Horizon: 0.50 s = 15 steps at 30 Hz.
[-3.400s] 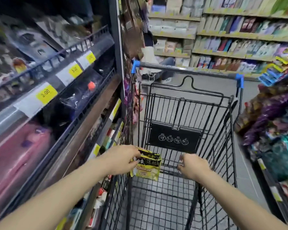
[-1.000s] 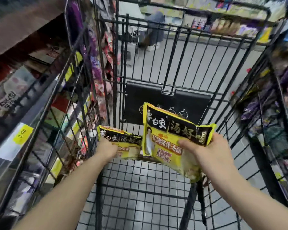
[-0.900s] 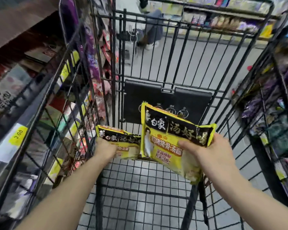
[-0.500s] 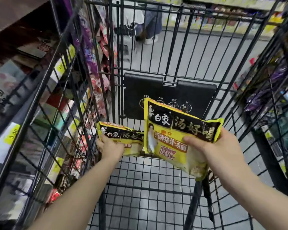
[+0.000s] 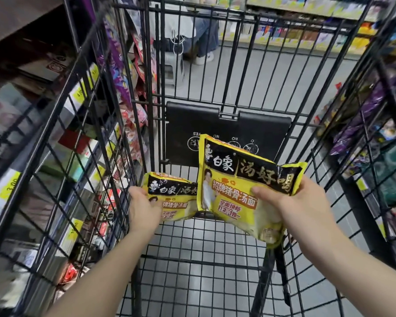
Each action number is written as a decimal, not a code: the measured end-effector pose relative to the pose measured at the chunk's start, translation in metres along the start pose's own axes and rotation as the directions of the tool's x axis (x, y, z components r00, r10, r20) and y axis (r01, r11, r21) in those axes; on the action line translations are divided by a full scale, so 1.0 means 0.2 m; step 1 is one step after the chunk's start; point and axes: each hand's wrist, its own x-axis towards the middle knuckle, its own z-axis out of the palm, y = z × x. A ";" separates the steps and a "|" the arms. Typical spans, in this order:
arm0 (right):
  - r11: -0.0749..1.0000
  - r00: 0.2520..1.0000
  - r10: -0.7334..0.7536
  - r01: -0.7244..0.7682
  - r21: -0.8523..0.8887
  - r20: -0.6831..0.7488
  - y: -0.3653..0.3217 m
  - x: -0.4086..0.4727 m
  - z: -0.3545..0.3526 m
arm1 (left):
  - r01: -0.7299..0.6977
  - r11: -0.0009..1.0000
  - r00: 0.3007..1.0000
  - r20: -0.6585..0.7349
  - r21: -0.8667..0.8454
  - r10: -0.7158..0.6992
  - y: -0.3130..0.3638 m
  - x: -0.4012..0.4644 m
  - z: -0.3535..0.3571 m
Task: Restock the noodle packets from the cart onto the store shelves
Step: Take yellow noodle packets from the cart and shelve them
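I hold two yellow-and-black noodle packets inside the black wire cart point(image 5: 215, 259). My left hand point(image 5: 144, 209) grips the smaller-looking packet point(image 5: 172, 197) by its left edge, low in the basket. My right hand point(image 5: 300, 207) grips the nearer packet point(image 5: 240, 191) at its right side, thumb on the front, above and partly over the other one. The cart's mesh floor below them shows no other packets. The store shelves point(image 5: 32, 145) with yellow price tags stand to the left, seen through the cart's side.
More shelves of purple and dark packets point(image 5: 370, 124) stand close on the right. At the far end of the grey aisle floor a person point(image 5: 192, 35) sits on a stool before another shelf row. A black flap point(image 5: 226, 131) hangs on the cart's far wall.
Since 3.4 s ago my right hand took up a second packet. Over the last second both hands and packets moved slightly lower and right in view as the camera tilted down.
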 end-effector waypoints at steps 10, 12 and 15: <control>0.997 0.999 -0.046 0.046 0.066 0.000 -0.03 -0.01 -0.03 | -0.155 0.977 0.982 0.131 0.149 0.136 0.06 -0.03 -0.06; 0.995 0.998 -0.058 0.057 0.076 0.001 -0.05 -0.02 -0.05 | -0.158 0.979 0.982 0.124 0.126 0.142 0.09 -0.06 -0.09; 0.996 0.998 -0.067 0.066 0.066 0.008 -0.07 -0.06 -0.10 | -0.173 0.980 0.981 0.108 0.102 0.162 0.16 -0.11 -0.17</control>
